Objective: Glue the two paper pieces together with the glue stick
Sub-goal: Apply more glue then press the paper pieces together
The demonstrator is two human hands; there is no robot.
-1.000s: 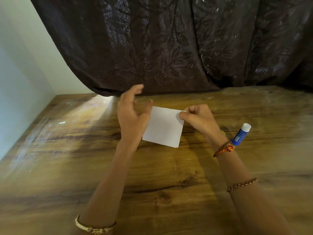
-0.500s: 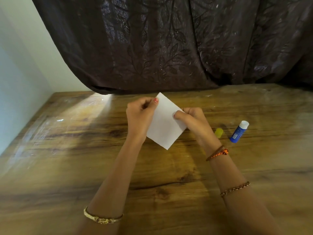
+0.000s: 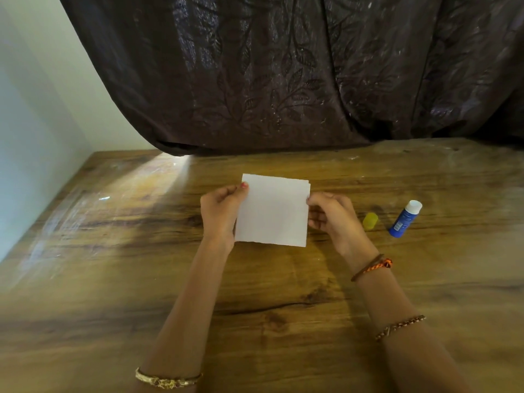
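The white paper pieces [image 3: 273, 211] lie stacked, one edge peeking past the other at the upper right, and are held just above the wooden table [image 3: 113, 279]. My left hand [image 3: 221, 214] pinches their left edge. My right hand [image 3: 331, 217] pinches the right edge. To the right, a blue glue stick [image 3: 405, 219] with a white end lies on the table, and its yellow cap [image 3: 370, 221] rests between it and my right hand.
A dark patterned curtain [image 3: 283, 75] hangs over the table's far edge. A pale wall [image 3: 34, 137] borders the table on the left.
The paper has turned from a diamond tilt to square with me. My left hand went from open beside it to gripping its left edge; my right hand shifted along the right edge.
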